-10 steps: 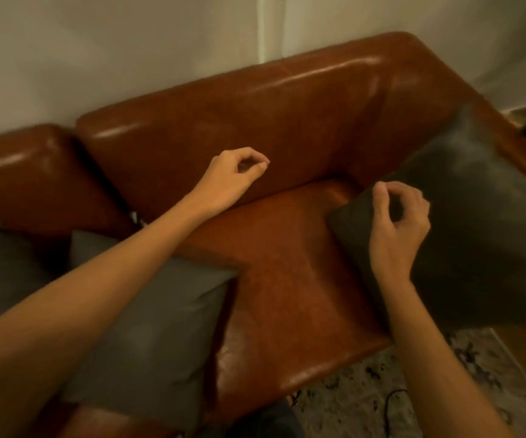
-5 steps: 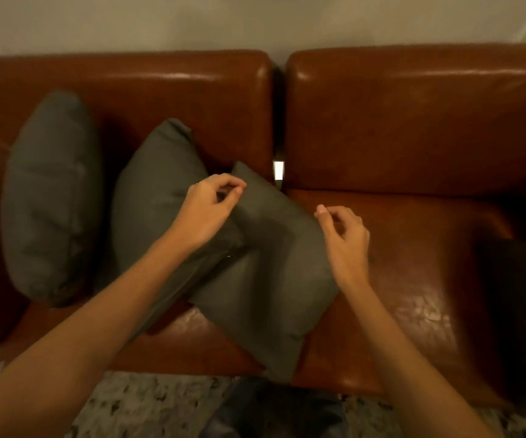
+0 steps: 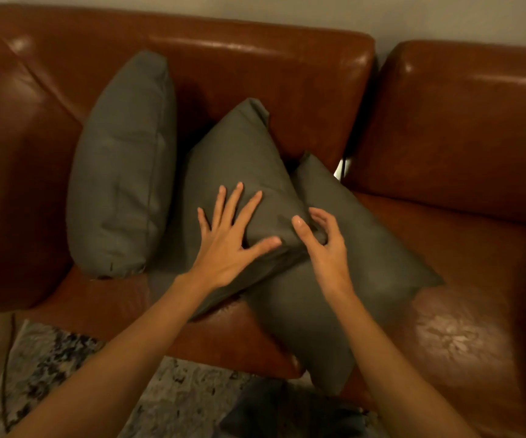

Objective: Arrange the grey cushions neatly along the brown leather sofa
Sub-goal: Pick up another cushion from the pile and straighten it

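Three grey cushions lie on the brown leather sofa point(image 3: 445, 147). The left cushion point(image 3: 122, 172) stands upright against the armrest and backrest. A middle cushion point(image 3: 239, 153) leans back, tilted, and its lower corner overlaps the right cushion point(image 3: 366, 263), which lies flat on the seat. My left hand point(image 3: 233, 238) rests flat on the middle cushion with its fingers spread. My right hand point(image 3: 321, 238) pinches that cushion's lower right corner between thumb and fingers.
A patterned grey rug point(image 3: 65, 374) covers the floor in front of the sofa. A gap point(image 3: 342, 167) between the two backrest sections shows something light. The right seat section point(image 3: 461, 311) is bare leather with a worn shiny patch.
The view has swung further left along the sofa. My left hand has opened and come down flat on the middle cushion. My right hand has moved left and taken hold of its corner.
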Tool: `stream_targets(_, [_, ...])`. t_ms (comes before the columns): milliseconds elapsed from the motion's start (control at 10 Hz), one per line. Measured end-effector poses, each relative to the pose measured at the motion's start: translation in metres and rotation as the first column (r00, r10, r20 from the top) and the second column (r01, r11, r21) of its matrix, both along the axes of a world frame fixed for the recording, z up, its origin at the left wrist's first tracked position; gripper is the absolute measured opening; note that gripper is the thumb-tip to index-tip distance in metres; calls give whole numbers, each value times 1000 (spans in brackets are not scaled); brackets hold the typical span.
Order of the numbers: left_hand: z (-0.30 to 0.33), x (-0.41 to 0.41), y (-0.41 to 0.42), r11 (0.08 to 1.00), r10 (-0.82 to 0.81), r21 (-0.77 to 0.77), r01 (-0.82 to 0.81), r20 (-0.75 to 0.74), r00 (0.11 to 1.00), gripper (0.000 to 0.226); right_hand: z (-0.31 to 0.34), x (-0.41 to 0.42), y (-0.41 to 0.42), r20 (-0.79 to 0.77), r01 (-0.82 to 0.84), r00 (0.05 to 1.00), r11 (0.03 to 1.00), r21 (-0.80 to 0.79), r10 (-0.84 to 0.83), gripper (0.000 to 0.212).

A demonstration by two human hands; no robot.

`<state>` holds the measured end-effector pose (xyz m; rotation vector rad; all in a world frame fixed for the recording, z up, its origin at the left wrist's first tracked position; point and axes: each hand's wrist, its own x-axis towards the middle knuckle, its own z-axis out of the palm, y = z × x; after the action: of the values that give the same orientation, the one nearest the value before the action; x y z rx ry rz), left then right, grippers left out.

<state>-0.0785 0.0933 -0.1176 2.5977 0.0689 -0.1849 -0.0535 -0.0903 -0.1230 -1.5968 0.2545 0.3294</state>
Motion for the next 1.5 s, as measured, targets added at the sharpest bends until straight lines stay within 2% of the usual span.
stream_targets(100, [-12,-1,4,996,-69,66,67,32,997,98,3,2,3,34,44,999,997,-63,-42,38])
stream_targets(300, [-7,2,6,998,14,56,-23,158,987,87,20,13,17,92,97,992,992,-78,-90,25])
stream_targets(400, [11,4,18,992,88,-103,-67,209,974,70,35,16,25,90,87,992,996,5,-87,13])
stream_targets(500, [27,14,33,953,226,-259,-156,270,936,59,48,19,30,104,85,990,994,72,-93,12])
stream_targets(600, [37,35,51,910,354,-324,-259,277,893,57,58,27,28,135,86,986,992,94,-98,13])
stream_targets(700, [32,55,59,935,302,-244,-258,165,939,69,53,34,13,98,87,991,994,61,-93,14])
stream_targets(800, [17,61,41,962,191,-184,-201,-70,979,72,37,34,-10,24,86,996,996,14,-86,28])
stream_targets(900, [12,62,20,960,222,-149,-237,-113,969,67,18,37,-44,-79,166,982,985,-37,-169,54])
stream_targets(1000, [22,83,5,937,320,-124,-326,-67,945,63,-13,38,-99,-114,387,906,907,-168,-408,48])
stream_targets(1100, [35,128,-14,978,201,-48,-201,11,979,59,-50,28,-150,-222,495,799,821,-286,-559,47])
stream_targets(1200, [43,182,-47,993,19,-113,-28,-81,997,53,-77,23,-175,-282,532,742,790,-303,-608,50])
stream_targets(1300, [25,221,-81,992,-99,-103,70,-308,946,57,-104,19,-188,-301,565,707,767,-304,-640,52])
stream_targets(1400, [-3,236,-102,996,-94,-50,80,-541,836,71,-157,10,-211,-347,601,652,739,-305,-674,64])
stream_targets(1500, [-19,242,-113,997,-67,-7,82,-650,757,74,-171,7,-215,-350,657,591,685,-313,-727,66])
